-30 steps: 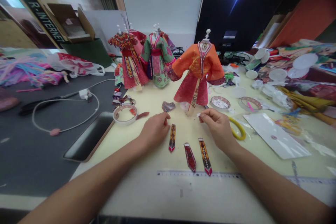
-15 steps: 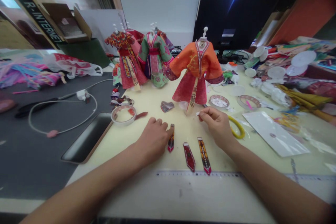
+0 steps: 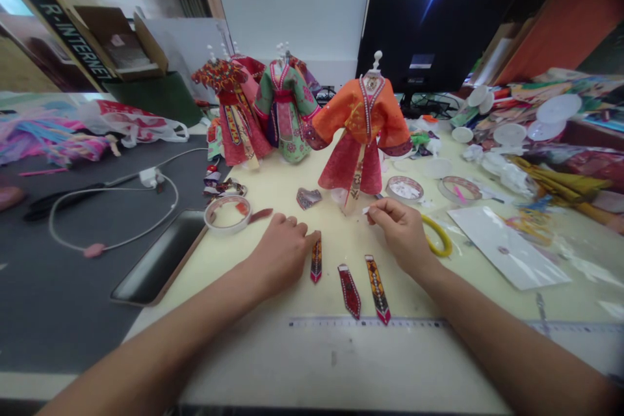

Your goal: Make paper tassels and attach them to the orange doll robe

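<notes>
My left hand is curled on the pale tabletop, thumb pressed on the top end of a narrow patterned fabric strip with a pointed red tip. Between thumb and forefinger, my right hand pinches a small white scrap, perhaps tape or paper. Two more pointed trims lie between my hands: a dark red one and a yellow-and-black one. Just beyond them, a doll-sized orange robe with a red skirt stands on a white stand. A grey patterned fabric piece lies near its hem.
Tape rolls lie left and right, with a yellow ring beside my right wrist. A ruler runs along the front. Further out are a phone, a white card, other dressed stands and heaped fabrics.
My left thumb has shifted slightly up to the patterned strip's top end, covering its tip. My right hand keeps its pinch on the white scrap. The whole view has drifted slightly.
</notes>
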